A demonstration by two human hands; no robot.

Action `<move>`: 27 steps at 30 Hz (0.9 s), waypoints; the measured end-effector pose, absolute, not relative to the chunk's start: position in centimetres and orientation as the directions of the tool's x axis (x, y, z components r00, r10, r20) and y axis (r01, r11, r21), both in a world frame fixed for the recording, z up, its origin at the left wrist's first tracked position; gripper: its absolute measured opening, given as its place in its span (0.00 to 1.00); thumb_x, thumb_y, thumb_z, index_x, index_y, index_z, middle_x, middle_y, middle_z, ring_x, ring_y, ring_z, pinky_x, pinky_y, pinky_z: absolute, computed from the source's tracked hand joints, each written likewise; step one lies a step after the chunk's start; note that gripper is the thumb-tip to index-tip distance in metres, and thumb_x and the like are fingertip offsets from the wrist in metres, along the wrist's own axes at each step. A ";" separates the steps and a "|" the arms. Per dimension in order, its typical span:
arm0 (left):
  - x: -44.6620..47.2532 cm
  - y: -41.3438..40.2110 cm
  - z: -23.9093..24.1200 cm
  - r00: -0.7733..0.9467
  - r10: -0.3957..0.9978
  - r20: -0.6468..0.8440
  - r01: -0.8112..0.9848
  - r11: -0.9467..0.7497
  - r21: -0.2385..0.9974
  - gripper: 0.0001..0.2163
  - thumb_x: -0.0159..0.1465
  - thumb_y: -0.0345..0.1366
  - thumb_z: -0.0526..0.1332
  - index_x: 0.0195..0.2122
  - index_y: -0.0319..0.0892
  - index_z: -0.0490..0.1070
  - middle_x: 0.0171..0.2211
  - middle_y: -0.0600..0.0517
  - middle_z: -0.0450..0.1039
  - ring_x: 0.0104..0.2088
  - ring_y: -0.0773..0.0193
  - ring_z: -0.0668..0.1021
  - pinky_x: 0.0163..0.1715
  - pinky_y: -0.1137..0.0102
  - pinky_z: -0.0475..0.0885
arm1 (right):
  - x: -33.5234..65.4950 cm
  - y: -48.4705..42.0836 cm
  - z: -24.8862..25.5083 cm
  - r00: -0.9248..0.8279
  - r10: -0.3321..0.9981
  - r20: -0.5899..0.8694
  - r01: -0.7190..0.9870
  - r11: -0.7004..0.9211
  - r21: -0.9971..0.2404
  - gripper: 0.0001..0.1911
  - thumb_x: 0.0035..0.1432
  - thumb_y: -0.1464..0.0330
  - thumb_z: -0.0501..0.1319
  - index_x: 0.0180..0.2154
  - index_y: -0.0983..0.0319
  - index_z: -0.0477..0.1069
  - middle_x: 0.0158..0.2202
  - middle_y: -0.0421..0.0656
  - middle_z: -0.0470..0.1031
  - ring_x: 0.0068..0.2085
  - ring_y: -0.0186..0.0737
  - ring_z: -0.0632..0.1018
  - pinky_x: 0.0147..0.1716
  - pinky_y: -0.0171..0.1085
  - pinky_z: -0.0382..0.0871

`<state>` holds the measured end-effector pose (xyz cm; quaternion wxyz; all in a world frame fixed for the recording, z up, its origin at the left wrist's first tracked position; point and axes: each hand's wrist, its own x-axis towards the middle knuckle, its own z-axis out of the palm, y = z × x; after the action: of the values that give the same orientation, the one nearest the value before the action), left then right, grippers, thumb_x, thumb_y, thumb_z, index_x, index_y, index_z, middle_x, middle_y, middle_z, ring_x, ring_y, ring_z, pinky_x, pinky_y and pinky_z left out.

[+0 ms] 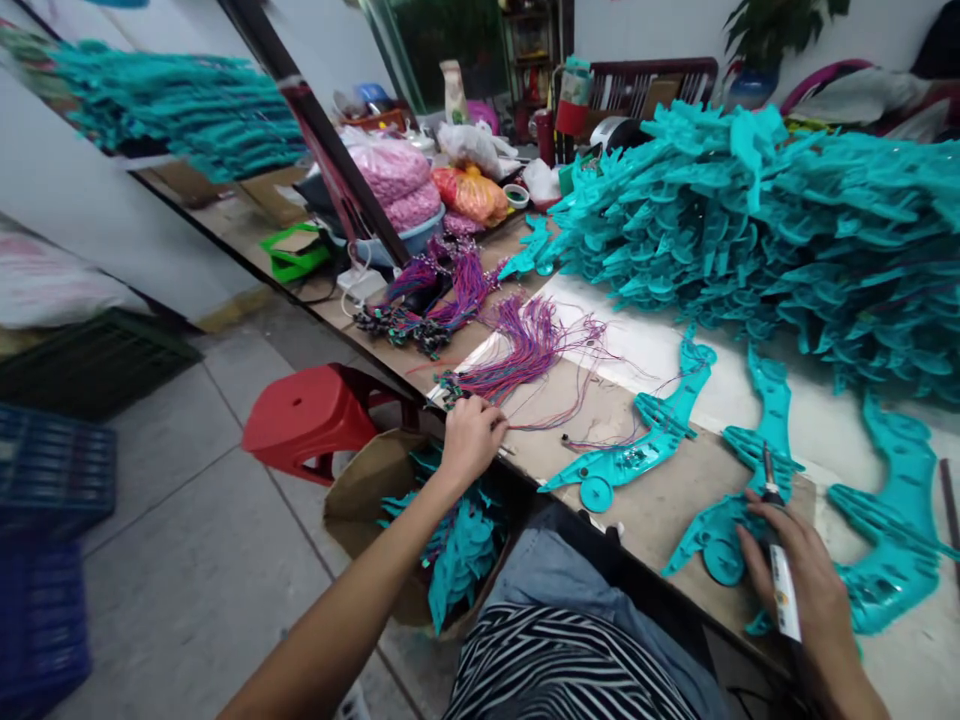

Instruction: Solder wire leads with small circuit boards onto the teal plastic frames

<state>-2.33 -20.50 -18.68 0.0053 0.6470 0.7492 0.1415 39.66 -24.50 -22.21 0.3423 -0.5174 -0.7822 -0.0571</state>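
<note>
My left hand (474,437) is closed at the table's front edge, its fingertips pinching the end of thin red and blue wires (551,425). Just beyond it lies a bundle of purple and red wires (517,355) with small dark connectors. In my right hand (806,580) is a soldering iron (781,590), tip pointing away from me. Beneath that hand, a teal plastic part (766,420) lies flat, partly covered by the fingers. Another teal part (660,440) rests to its left, with wires near it, and a third teal part (900,500) to its right.
A tall heap of teal parts (780,220) covers the table's back right. More wire bundles (461,285) lie at the left. Below the edge stand a cardboard box (352,500) holding teal pieces and a red stool (307,415). A dark post (322,130) rises at the left.
</note>
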 end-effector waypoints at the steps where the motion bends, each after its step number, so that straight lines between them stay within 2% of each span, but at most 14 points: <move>1: -2.7 -20.4 -18.3 -0.155 0.974 0.166 0.963 0.111 0.245 0.08 0.63 0.36 0.57 0.33 0.43 0.76 0.38 0.43 0.75 0.44 0.51 0.75 0.46 0.59 0.70 | 39.7 -24.5 -22.2 -0.231 0.769 0.596 0.849 0.458 -0.262 0.15 0.65 0.59 0.56 0.50 0.59 0.69 0.47 0.48 0.77 0.47 0.49 0.78 0.47 0.46 0.72; 4: -4.2 -19.5 -15.7 -0.146 0.985 0.090 0.941 0.110 0.321 0.11 0.65 0.37 0.54 0.35 0.44 0.76 0.35 0.48 0.77 0.38 0.57 0.77 0.41 0.66 0.70 | 39.6 -24.6 -22.2 -0.240 0.768 0.593 0.845 0.467 -0.263 0.15 0.65 0.60 0.56 0.51 0.59 0.68 0.47 0.47 0.77 0.48 0.48 0.78 0.48 0.46 0.72; 7: -5.8 -16.2 -11.7 -0.023 0.998 0.061 0.972 0.007 0.236 0.10 0.64 0.37 0.55 0.37 0.44 0.77 0.33 0.49 0.77 0.36 0.57 0.77 0.38 0.68 0.69 | 39.4 -24.6 -22.0 -0.239 0.774 0.587 0.845 0.463 -0.266 0.15 0.65 0.61 0.57 0.50 0.59 0.68 0.48 0.48 0.77 0.47 0.48 0.78 0.48 0.46 0.72; 10: -5.3 -10.0 -8.3 0.218 0.963 0.155 0.971 -0.230 0.063 0.10 0.65 0.36 0.55 0.36 0.42 0.77 0.38 0.45 0.75 0.44 0.53 0.75 0.47 0.61 0.67 | 39.1 -24.5 -21.8 -0.226 0.773 0.592 0.846 0.457 -0.274 0.14 0.65 0.61 0.57 0.50 0.59 0.69 0.47 0.47 0.78 0.47 0.47 0.78 0.47 0.44 0.72; 12: -3.8 -5.3 -7.2 0.340 0.913 0.225 0.938 -0.347 -0.008 0.09 0.65 0.34 0.56 0.36 0.41 0.76 0.43 0.44 0.73 0.54 0.49 0.70 0.56 0.51 0.59 | 39.0 -24.5 -21.7 -0.223 0.773 0.594 0.847 0.456 -0.275 0.14 0.65 0.62 0.57 0.49 0.59 0.69 0.47 0.47 0.78 0.46 0.47 0.79 0.47 0.44 0.73; 13: -2.8 -3.3 -7.0 0.376 0.887 0.268 0.922 -0.387 -0.013 0.07 0.63 0.32 0.58 0.39 0.41 0.75 0.48 0.44 0.71 0.58 0.48 0.66 0.59 0.48 0.55 | 39.0 -24.5 -21.7 -0.226 0.773 0.592 0.847 0.457 -0.273 0.14 0.65 0.62 0.57 0.50 0.60 0.69 0.47 0.48 0.78 0.47 0.47 0.79 0.47 0.45 0.73; 15: -0.9 -0.9 -7.5 0.369 0.863 0.345 0.918 -0.397 0.012 0.13 0.61 0.28 0.59 0.46 0.42 0.73 0.57 0.43 0.66 0.62 0.48 0.61 0.61 0.46 0.51 | 39.1 -24.6 -21.7 -0.239 0.769 0.592 0.842 0.468 -0.267 0.14 0.65 0.63 0.58 0.50 0.60 0.68 0.47 0.48 0.78 0.47 0.47 0.79 0.48 0.45 0.73; 17: 0.7 -1.1 -8.9 0.315 0.881 0.354 0.930 -0.361 0.073 0.15 0.62 0.28 0.58 0.50 0.40 0.71 0.58 0.41 0.65 0.61 0.48 0.63 0.60 0.49 0.55 | 39.2 -24.6 -21.8 -0.245 0.763 0.599 0.838 0.477 -0.265 0.14 0.64 0.64 0.58 0.51 0.60 0.68 0.48 0.48 0.78 0.48 0.47 0.78 0.49 0.45 0.73; 20: 1.6 -6.1 -12.2 0.358 0.922 0.151 0.901 -0.383 0.204 0.09 0.66 0.35 0.58 0.43 0.37 0.72 0.45 0.41 0.72 0.50 0.51 0.72 0.53 0.57 0.65 | 39.2 -24.6 -22.0 -0.232 0.772 0.592 0.844 0.463 -0.272 0.14 0.64 0.65 0.59 0.51 0.59 0.69 0.48 0.47 0.78 0.49 0.46 0.78 0.51 0.45 0.73; 22: 1.5 -10.7 -14.5 0.387 0.921 -0.039 0.876 -0.354 0.328 0.11 0.61 0.40 0.64 0.41 0.39 0.72 0.40 0.44 0.74 0.45 0.51 0.73 0.50 0.59 0.66 | 39.2 -24.6 -22.0 -0.218 0.785 0.580 0.849 0.445 -0.284 0.13 0.64 0.66 0.59 0.50 0.59 0.69 0.48 0.46 0.79 0.49 0.46 0.78 0.51 0.44 0.73; 24: 1.0 -14.5 -16.4 0.306 0.942 -0.135 0.895 -0.236 0.378 0.09 0.58 0.38 0.66 0.36 0.41 0.70 0.38 0.44 0.75 0.43 0.50 0.74 0.47 0.59 0.67 | 39.1 -24.6 -22.0 -0.209 0.786 0.581 0.848 0.442 -0.292 0.13 0.63 0.67 0.59 0.50 0.58 0.69 0.48 0.46 0.79 0.49 0.45 0.78 0.50 0.44 0.74; 25: 0.7 -15.7 -16.9 0.286 0.945 -0.160 0.898 -0.205 0.390 0.05 0.60 0.36 0.64 0.33 0.41 0.69 0.36 0.44 0.75 0.42 0.51 0.74 0.45 0.59 0.68 | 39.1 -24.6 -21.9 -0.209 0.780 0.589 0.846 0.447 -0.292 0.13 0.63 0.67 0.60 0.50 0.58 0.69 0.48 0.46 0.79 0.49 0.45 0.78 0.50 0.44 0.74; 27: 0.3 -16.5 -17.2 0.258 0.948 -0.186 0.900 -0.166 0.403 0.05 0.62 0.33 0.58 0.28 0.42 0.65 0.32 0.45 0.74 0.37 0.54 0.75 0.40 0.62 0.68 | 39.0 -24.5 -21.8 -0.216 0.767 0.605 0.842 0.460 -0.282 0.13 0.62 0.68 0.60 0.49 0.59 0.70 0.48 0.46 0.79 0.49 0.45 0.78 0.50 0.43 0.75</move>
<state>0.33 -16.52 -17.21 0.2215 0.7617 0.6065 0.0544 39.00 -24.54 -21.83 0.3532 -0.5167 -0.7781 -0.0531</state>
